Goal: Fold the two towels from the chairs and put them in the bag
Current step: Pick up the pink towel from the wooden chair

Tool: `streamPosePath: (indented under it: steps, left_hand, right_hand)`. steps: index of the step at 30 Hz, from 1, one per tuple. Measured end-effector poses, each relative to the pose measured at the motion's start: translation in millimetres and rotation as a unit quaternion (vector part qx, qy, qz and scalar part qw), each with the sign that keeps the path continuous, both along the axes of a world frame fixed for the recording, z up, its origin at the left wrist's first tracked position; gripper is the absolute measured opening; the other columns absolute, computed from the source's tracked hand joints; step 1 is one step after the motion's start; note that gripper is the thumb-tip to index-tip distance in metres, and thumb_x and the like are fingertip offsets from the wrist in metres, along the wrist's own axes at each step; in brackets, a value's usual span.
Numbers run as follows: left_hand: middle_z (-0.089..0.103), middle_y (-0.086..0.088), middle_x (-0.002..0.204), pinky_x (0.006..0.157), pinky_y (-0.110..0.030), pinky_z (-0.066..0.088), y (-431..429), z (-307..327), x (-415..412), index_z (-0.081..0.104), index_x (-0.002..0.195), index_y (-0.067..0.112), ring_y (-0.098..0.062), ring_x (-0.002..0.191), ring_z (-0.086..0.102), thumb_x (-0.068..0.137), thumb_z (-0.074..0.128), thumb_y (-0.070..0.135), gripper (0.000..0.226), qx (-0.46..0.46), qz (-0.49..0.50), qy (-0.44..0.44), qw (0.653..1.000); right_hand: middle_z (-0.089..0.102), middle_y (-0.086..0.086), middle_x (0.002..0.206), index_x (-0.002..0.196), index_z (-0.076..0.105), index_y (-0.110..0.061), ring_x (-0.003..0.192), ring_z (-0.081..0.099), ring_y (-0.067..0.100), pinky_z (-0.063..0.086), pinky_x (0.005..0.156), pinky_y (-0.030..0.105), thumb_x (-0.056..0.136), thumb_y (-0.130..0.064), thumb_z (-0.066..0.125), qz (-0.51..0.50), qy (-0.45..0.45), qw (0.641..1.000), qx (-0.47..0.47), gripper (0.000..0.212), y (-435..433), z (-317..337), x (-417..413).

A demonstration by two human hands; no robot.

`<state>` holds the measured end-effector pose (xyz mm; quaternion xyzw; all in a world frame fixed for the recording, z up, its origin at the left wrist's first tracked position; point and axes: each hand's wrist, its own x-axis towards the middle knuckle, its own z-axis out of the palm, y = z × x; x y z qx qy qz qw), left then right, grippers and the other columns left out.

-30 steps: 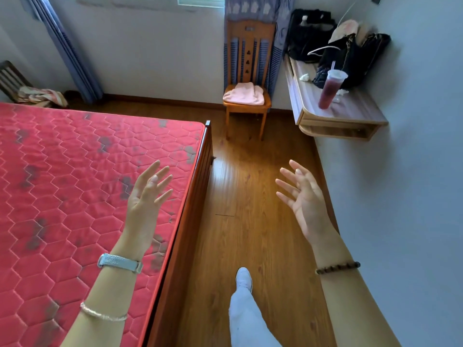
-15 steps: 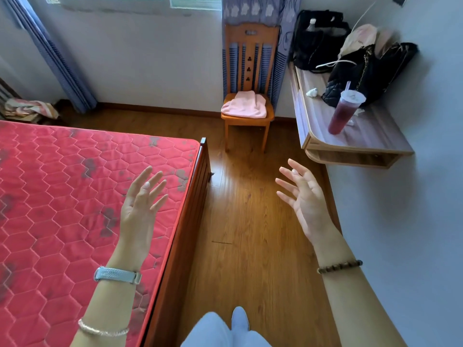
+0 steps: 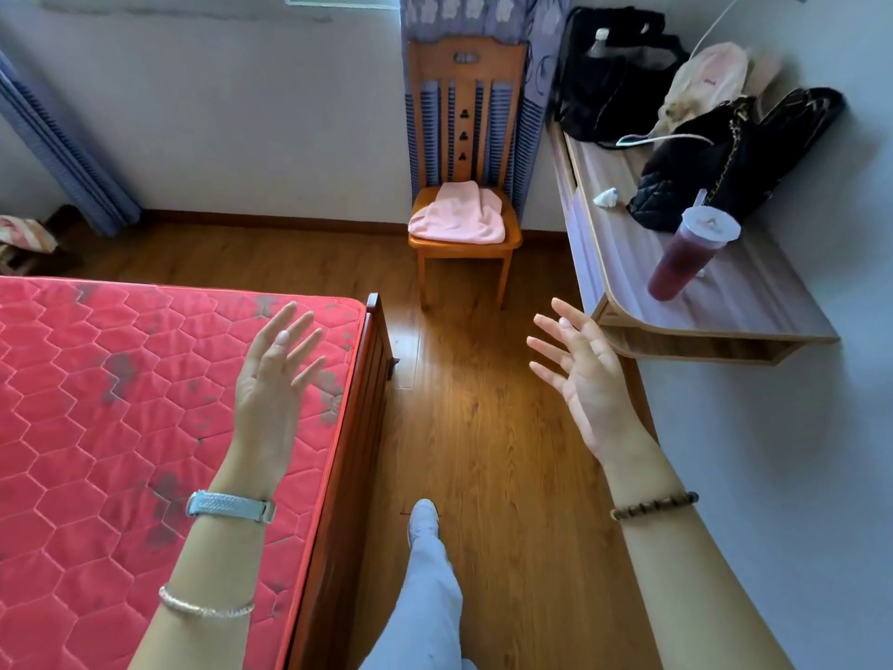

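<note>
Cloth bundled at the far left edge [image 3: 26, 232] may be the second towel, though you cannot tell from here. Your left hand [image 3: 270, 379] hangs over the red mattress [image 3: 96, 403], fingers spread and empty. Straight ahead, the pink towel [image 3: 459, 215] lies crumpled on the seat of the wooden chair [image 3: 466, 99], well apart from both hands. Your right hand [image 3: 584, 379] is likewise open, holding nothing. Walk close before reaching, then take the towel by two corners so it hangs flat for folding. Several bags [image 3: 725, 157] sit on the desk [image 3: 754, 307] at right.
</note>
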<state>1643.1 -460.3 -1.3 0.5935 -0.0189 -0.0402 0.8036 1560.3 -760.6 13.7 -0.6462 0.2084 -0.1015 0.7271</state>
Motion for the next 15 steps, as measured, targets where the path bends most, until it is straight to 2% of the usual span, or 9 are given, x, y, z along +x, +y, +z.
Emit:
streamPosePath:
  steps: [6,15]
  left_hand:
    - [0.059,-0.002,0.141,0.109,-0.042,0.045,-14,0,99,0.05,0.142,0.021,-0.018,0.128,0.059,0.107,0.039,0.024,0.037,0.001,0.002,0.01,1.0]
    - [0.06,-0.001,0.14,0.103,-0.037,0.051,-33,6,225,0.053,0.139,0.025,-0.016,0.127,0.06,0.106,0.039,0.026,0.035,0.013,-0.022,0.011,1.0]
  right_hand:
    - [0.056,-0.004,0.136,0.135,0.05,-0.032,0.121,0.059,0.017,0.044,0.108,0.048,0.1,-0.039,0.045,0.006,0.007,1.0,0.007,0.035,-5,3,95]
    - [0.057,-0.008,0.136,0.133,0.05,-0.037,0.12,0.06,0.015,0.045,0.106,0.045,0.1,-0.04,0.044,-0.014,0.006,1.0,-0.004,0.033,-18,8,205]
